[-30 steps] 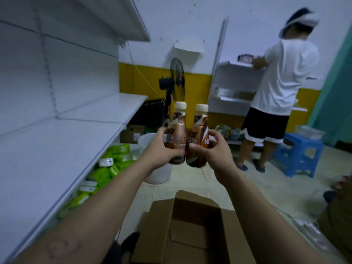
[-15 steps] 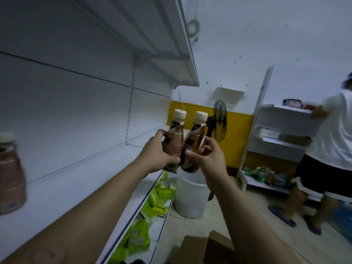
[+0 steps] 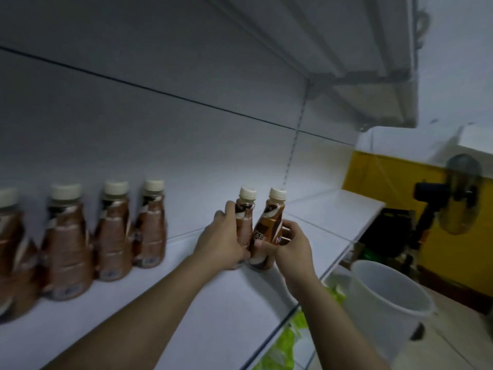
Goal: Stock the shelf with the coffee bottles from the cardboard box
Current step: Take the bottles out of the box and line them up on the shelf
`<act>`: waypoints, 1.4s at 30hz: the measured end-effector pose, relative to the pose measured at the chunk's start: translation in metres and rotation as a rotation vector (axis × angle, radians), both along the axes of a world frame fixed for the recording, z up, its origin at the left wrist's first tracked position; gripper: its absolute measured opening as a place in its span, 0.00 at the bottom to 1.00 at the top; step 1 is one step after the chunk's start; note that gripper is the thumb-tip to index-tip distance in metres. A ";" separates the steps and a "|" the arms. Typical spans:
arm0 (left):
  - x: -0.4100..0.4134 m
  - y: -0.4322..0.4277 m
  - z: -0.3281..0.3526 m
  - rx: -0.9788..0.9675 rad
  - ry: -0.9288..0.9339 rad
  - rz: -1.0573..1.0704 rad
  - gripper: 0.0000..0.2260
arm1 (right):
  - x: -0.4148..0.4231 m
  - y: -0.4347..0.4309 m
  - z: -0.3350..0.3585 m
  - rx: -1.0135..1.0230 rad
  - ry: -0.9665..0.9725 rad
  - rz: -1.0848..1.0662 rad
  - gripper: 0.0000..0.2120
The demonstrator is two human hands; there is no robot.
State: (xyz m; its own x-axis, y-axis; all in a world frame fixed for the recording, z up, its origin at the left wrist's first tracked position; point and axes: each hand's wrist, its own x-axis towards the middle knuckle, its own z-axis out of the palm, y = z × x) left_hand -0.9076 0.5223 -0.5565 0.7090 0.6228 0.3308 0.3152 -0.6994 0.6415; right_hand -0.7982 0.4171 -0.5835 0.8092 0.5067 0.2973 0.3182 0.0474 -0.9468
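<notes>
- Our left hand (image 3: 221, 241) grips a coffee bottle (image 3: 244, 222) around its body, fingers curled round the far side.
- Our right hand (image 3: 293, 249) grips a second coffee bottle (image 3: 272, 222), which tilts slightly to the right.
- The two held bottles touch each other, and both have cream caps.
- Their bases are down at the white shelf (image 3: 234, 303); we cannot tell whether they rest on it.
- To the left, a row of four bottles (image 3: 114, 236) stands upright along the back of the same shelf, blurred and apart from the held pair.
- Below the shelf edge we see green packets (image 3: 290, 340) on a lower level.
- A white bucket (image 3: 386, 303) stands on the floor to the right, with a black fan (image 3: 458, 193) beyond it.
</notes>
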 end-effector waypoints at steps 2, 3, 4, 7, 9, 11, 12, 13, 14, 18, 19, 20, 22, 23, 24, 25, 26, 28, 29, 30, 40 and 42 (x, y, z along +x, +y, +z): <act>0.001 0.010 -0.006 -0.049 -0.005 0.054 0.38 | -0.001 0.018 -0.014 -0.004 0.038 0.018 0.25; 0.002 0.015 -0.005 -0.071 -0.004 0.065 0.37 | -0.001 0.025 -0.018 -0.002 0.050 0.012 0.25; 0.004 0.020 -0.001 -0.083 0.004 0.067 0.36 | -0.001 0.031 -0.020 0.003 0.059 0.011 0.25; 0.006 0.035 0.025 -0.109 -0.014 0.060 0.34 | 0.006 0.046 -0.016 -0.005 0.124 0.050 0.25; 0.005 0.041 0.044 -0.047 -0.074 0.057 0.36 | 0.009 0.053 -0.008 -0.028 0.133 0.089 0.25; 0.004 0.047 0.056 0.119 -0.076 0.089 0.28 | 0.010 0.065 -0.003 -0.038 0.130 0.107 0.24; 0.004 0.050 0.057 0.194 -0.054 0.111 0.23 | 0.011 0.072 -0.003 -0.045 0.142 0.121 0.23; 0.002 0.054 0.056 0.248 -0.027 0.131 0.20 | 0.010 0.079 -0.003 -0.045 0.157 0.141 0.23; 0.001 0.059 0.057 0.285 -0.007 0.148 0.18 | 0.009 0.085 -0.003 -0.049 0.163 0.157 0.23; -0.011 0.075 0.064 0.309 0.006 0.218 0.13 | 0.002 0.108 0.001 -0.079 0.152 0.227 0.21; -0.013 0.077 0.067 0.332 0.006 0.238 0.11 | 0.003 0.114 0.002 -0.080 0.151 0.235 0.21; -0.014 0.077 0.068 0.371 0.016 0.256 0.10 | 0.002 0.120 0.003 -0.084 0.156 0.244 0.21; -0.015 0.075 0.069 0.475 0.050 0.289 0.10 | -0.002 0.129 0.002 -0.079 0.179 0.254 0.23; -0.014 0.074 0.070 0.522 0.074 0.302 0.10 | -0.004 0.131 -0.002 -0.064 0.182 0.252 0.23; -0.014 0.074 0.070 0.553 0.099 0.318 0.10 | -0.006 0.132 -0.007 -0.053 0.170 0.245 0.24; -0.015 0.075 0.072 0.560 0.121 0.334 0.10 | -0.009 0.131 -0.012 -0.052 0.143 0.230 0.24; -0.017 0.077 0.073 0.544 0.139 0.348 0.09 | -0.013 0.129 -0.015 -0.068 0.105 0.210 0.25; -0.022 0.082 0.077 0.505 0.150 0.364 0.07 | -0.019 0.124 -0.021 -0.158 -0.012 0.147 0.30; -0.024 0.084 0.079 0.495 0.150 0.370 0.07 | -0.021 0.121 -0.022 -0.224 -0.091 0.099 0.32; -0.025 0.086 0.081 0.484 0.152 0.375 0.08 | -0.023 0.117 -0.022 -0.270 -0.166 0.064 0.32; -0.025 0.089 0.080 0.466 0.155 0.419 0.12 | -0.030 0.104 -0.018 -0.256 -0.235 0.180 0.24; -0.023 0.088 0.079 0.478 0.147 0.436 0.11 | -0.029 0.103 -0.017 -0.248 -0.220 0.227 0.25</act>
